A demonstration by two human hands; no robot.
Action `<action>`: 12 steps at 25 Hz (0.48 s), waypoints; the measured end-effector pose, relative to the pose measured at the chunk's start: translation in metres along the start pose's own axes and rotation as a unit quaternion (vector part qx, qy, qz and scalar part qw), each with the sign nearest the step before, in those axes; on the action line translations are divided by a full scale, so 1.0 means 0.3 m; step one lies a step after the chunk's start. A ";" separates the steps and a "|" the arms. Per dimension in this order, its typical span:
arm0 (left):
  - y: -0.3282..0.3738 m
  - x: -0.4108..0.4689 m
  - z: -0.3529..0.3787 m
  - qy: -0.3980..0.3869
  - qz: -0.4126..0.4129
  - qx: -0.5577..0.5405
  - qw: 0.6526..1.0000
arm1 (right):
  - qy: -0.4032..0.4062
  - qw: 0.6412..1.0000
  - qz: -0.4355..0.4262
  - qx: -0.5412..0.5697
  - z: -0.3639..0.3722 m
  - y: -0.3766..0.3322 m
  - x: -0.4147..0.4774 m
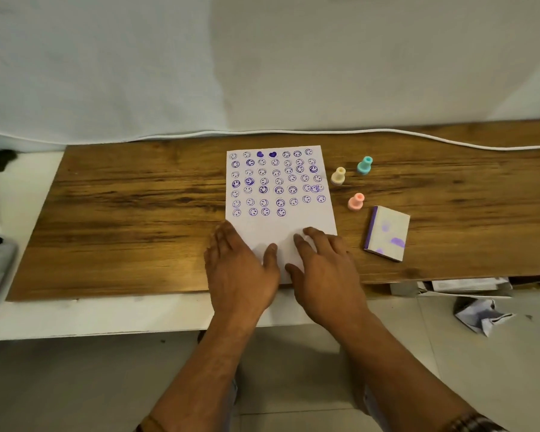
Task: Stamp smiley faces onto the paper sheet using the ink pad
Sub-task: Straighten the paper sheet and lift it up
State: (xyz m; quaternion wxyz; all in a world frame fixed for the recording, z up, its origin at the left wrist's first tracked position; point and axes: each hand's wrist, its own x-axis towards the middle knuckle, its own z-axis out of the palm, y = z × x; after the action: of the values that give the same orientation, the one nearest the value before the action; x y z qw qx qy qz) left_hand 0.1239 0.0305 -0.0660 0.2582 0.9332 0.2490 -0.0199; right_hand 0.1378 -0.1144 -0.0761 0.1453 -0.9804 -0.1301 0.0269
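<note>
Both hands lie flat, fingers spread, on the paper sheet's [279, 188] bare lower edge: left hand [240, 269] lower-left, right hand [325, 269] lower-right; ink pad [387, 233] farther right.

A home room is shown: a wood tabletop [122, 219] is set by a cloth-draped wall [138, 73] over a tiled floor [293, 369].

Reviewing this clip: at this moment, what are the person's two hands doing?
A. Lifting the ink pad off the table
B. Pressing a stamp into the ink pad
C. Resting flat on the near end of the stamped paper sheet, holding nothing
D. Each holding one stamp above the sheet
C: the left hand and right hand lie flat on the paper sheet, while the three stamps and the ink pad sit untouched to its right.
</note>
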 end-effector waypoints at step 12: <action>-0.041 0.121 -0.067 -0.021 -0.202 -0.427 0.881 | -0.016 0.999 0.007 0.030 0.032 0.048 0.018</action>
State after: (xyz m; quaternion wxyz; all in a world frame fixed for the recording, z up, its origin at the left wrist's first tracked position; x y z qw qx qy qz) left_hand 0.1480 0.0659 -0.0605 0.6273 0.6612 0.4111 0.0173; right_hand 0.1457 -0.1235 -0.0894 0.1723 -0.9760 -0.1249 0.0470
